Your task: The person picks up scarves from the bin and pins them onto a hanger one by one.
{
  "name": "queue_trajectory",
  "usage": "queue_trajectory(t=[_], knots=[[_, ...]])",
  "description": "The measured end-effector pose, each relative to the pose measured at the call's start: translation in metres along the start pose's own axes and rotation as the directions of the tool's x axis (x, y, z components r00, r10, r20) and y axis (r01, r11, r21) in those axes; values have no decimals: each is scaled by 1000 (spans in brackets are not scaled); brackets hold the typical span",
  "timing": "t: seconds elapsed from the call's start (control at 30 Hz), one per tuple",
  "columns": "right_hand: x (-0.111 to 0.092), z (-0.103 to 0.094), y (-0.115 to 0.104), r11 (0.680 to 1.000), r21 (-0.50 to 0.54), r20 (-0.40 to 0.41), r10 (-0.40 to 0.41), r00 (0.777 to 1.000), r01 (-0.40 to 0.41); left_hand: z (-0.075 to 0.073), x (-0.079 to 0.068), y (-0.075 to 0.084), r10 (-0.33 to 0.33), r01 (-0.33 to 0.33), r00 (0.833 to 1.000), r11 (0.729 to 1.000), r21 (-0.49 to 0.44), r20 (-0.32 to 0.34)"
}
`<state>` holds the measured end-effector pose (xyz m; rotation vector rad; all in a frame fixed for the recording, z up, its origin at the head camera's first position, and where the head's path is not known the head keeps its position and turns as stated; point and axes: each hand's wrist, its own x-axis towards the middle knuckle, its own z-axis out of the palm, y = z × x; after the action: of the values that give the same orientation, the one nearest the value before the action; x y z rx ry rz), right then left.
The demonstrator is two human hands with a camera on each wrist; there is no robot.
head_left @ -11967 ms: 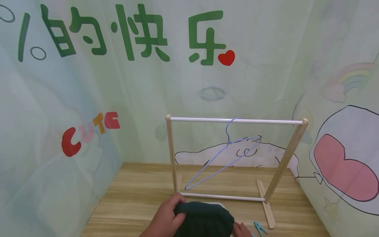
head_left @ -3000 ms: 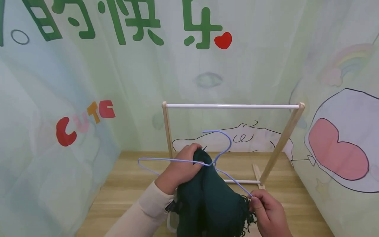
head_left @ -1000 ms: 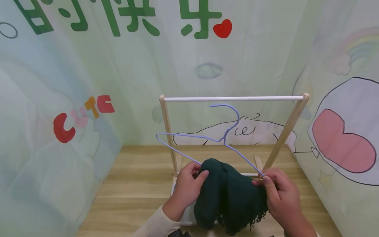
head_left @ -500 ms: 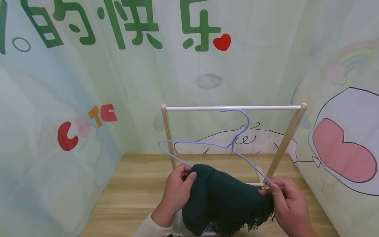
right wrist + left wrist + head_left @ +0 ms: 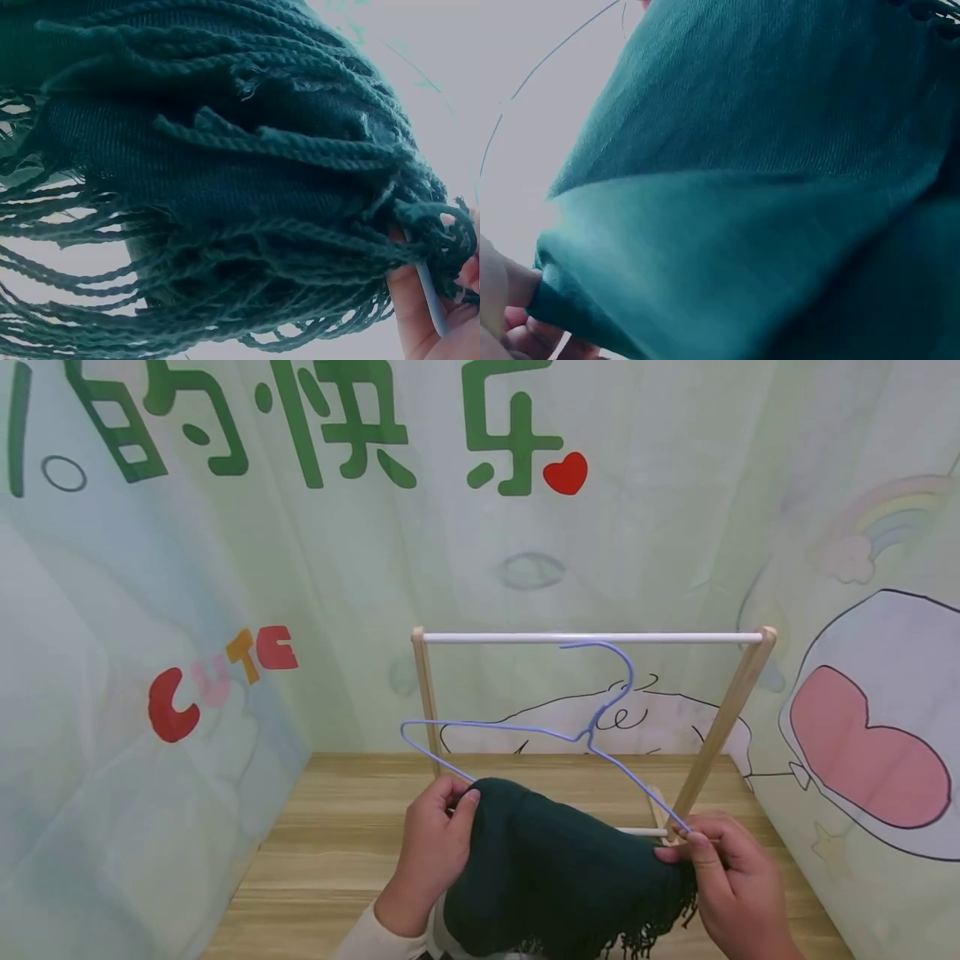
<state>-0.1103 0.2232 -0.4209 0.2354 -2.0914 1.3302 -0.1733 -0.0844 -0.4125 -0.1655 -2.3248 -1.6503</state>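
A dark green scarf (image 5: 555, 868) with a twisted fringe hangs folded over the lower bar of a blue-purple wire hanger (image 5: 495, 725). My left hand (image 5: 435, 852) pinches the scarf's left edge by that bar; in the left wrist view, the fingers grip the edge of the cloth (image 5: 742, 112). Holding the hanger's right corner is my right hand (image 5: 738, 885), with the fringed end against its fingers. The right wrist view shows the strands (image 5: 300, 240) and a short piece of hanger wire (image 5: 429, 296) in that hand. Cloth hides most of the lower bar.
Behind the hanger stands a rack with a white top bar (image 5: 495, 637) and wooden posts (image 5: 723, 727). The hook is close to that bar in view. A pale object (image 5: 442, 935) is mostly hidden beneath the scarf on the wooden table (image 5: 337, 818). A printed cloth backdrop surrounds it.
The hanger, earlier on the rack's bar, is now off it and held in my hands with the scarf over it. During the last second, my left hand moves left, spreading the scarf wider.
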Motion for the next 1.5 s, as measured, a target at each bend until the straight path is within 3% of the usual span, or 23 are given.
queue_trajectory(t=[0.27,0.53,0.77,0.87,0.97,1.07,1.2,1.3,1.5], knots=[[0,-3,2,1000,-6,-8,19,1000,-19,-6,1,2,-11,10,999,1000,-25,-39],[3,-8,6,999,-21,-16,-45,999,45,-12,5,4,-23,24,997,1000,16,-74],[6,-12,4,998,-21,-15,-54,998,54,-15,7,2,2,2,995,999,43,-103],[8,-14,4,997,-18,-10,-70,997,70,-16,8,0,23,-16,988,999,51,-151],[9,-16,6,997,-26,-12,-78,997,77,-18,10,-3,70,-60,964,997,47,-255],[9,-18,8,997,-21,-13,-70,997,70,-24,14,-7,171,-161,935,985,58,-312],[8,-20,10,998,-21,-8,-56,998,56,-34,21,-10,354,-321,908,931,172,-222],[8,-21,10,999,-38,-6,-39,999,39,-37,25,-12,444,-407,882,886,222,-157],[8,-23,11,998,-63,24,-6,1000,8,-40,27,-11,547,-528,828,834,159,-122]])
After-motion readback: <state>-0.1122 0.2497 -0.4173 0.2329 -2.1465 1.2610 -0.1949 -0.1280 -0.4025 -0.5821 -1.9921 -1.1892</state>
